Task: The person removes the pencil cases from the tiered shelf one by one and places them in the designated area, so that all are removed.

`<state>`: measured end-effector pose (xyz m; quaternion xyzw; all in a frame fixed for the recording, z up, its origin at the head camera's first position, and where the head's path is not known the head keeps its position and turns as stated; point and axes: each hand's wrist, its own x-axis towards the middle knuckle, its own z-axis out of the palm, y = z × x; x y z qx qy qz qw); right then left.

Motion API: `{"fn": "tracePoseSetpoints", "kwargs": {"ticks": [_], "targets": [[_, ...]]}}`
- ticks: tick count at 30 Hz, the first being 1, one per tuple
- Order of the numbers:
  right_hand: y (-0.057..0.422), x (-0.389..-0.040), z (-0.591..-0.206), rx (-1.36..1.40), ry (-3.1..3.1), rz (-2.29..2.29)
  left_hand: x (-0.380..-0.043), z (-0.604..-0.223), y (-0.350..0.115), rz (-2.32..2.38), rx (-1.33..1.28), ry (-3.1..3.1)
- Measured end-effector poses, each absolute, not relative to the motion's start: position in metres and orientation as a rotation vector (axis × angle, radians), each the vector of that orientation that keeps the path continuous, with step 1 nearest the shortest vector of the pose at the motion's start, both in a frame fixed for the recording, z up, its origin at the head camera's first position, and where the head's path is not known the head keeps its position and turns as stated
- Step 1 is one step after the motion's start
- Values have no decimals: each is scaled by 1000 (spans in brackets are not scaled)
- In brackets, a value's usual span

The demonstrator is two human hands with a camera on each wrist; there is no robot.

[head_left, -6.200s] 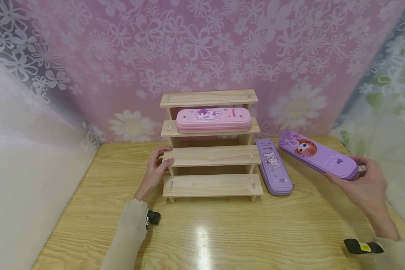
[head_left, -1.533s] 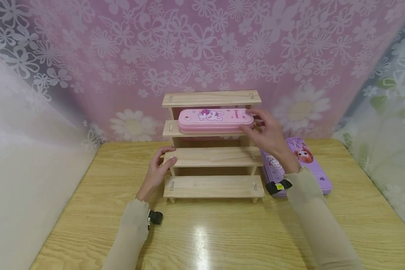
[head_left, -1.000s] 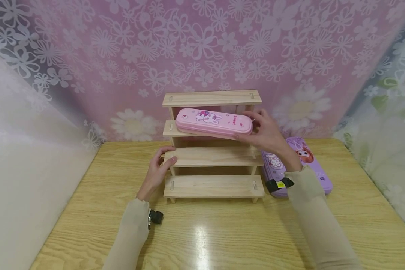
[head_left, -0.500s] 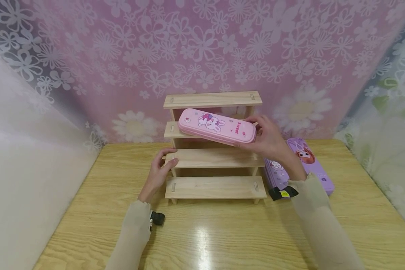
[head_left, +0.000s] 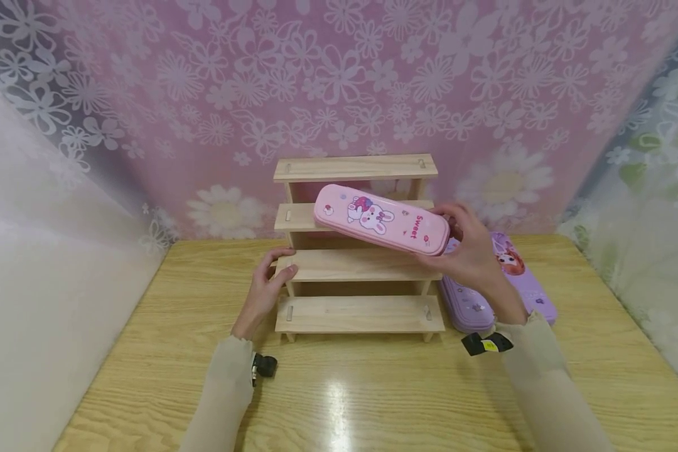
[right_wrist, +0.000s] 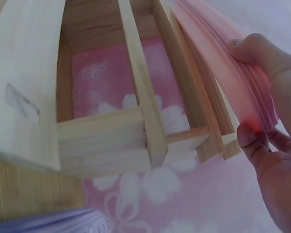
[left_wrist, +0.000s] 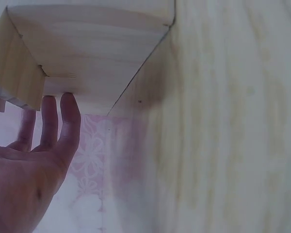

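In the head view my right hand (head_left: pixel 469 251) grips the right end of a pink pencil case (head_left: pixel 381 220) with a rabbit print and "Sweet" lettering. The case is tilted, its left end higher, in front of the upper boards of a four-step wooden shelf (head_left: pixel 358 265). Thumb and fingers hold the zippered case (right_wrist: pixel 223 63) from both sides in the right wrist view. My left hand (head_left: pixel 265 289) holds the left end of the second board from the bottom, thumb on top. Its fingers (left_wrist: pixel 70 116) reach under the board in the left wrist view.
Right of the shelf, a purple pencil case (head_left: pixel 469 307) lies on the wooden table (head_left: pixel 339 389), partly hidden by my right hand. Beside it is another purple case (head_left: pixel 533 289) with a red-haired girl print. A pink floral cloth (head_left: pixel 339 94) hangs behind the shelf.
The girl-print case, earlier in my right hand, now lies on the table. My right hand has taken the pink case off its board, tilting it and moving it right and forward. Left hand stays put.
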<state>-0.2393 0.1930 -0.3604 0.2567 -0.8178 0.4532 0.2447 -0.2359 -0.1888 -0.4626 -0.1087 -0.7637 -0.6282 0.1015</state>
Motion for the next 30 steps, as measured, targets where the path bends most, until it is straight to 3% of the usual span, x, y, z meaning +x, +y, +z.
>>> {"fn": "tracePoseSetpoints", "kwargs": {"ticks": [18,30], "targets": [[224,-196,-361,570,-2145,1287,-234,-463,-187,-1861,-264,-2264],[278,-198,-392,350,-2142,1214,-233,-462,-185,-1864,-258,-2275]]}}
